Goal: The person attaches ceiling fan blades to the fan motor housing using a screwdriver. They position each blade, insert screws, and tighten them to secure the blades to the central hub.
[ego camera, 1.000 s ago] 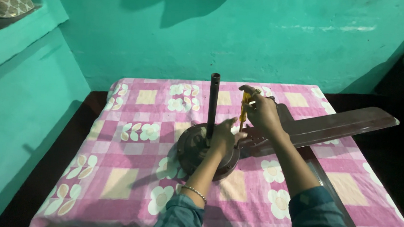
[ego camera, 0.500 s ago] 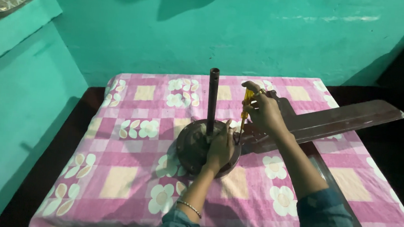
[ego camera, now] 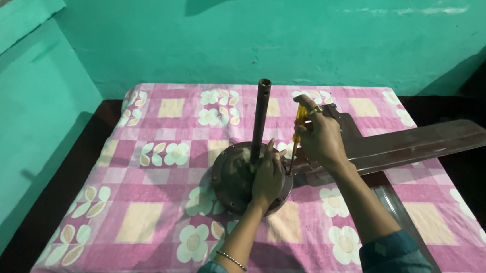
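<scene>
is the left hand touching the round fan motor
Touching. The head view shows the left hand lying flat on top of the round fan motor, palm and fingers pressed on its housing beside the upright rod.

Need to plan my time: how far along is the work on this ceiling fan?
Done: fan motor lies on the bed, one blade mounted. In hand: left hand steadies the motor; right hand holds a yellow screwdriver upright at the blade's bracket. Left: cannot tell which screws remain.

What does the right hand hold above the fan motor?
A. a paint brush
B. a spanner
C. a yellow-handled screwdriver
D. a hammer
C: the right hand grips a yellow-handled screwdriver, upright, its tip at the rim of the fan motor.
</scene>
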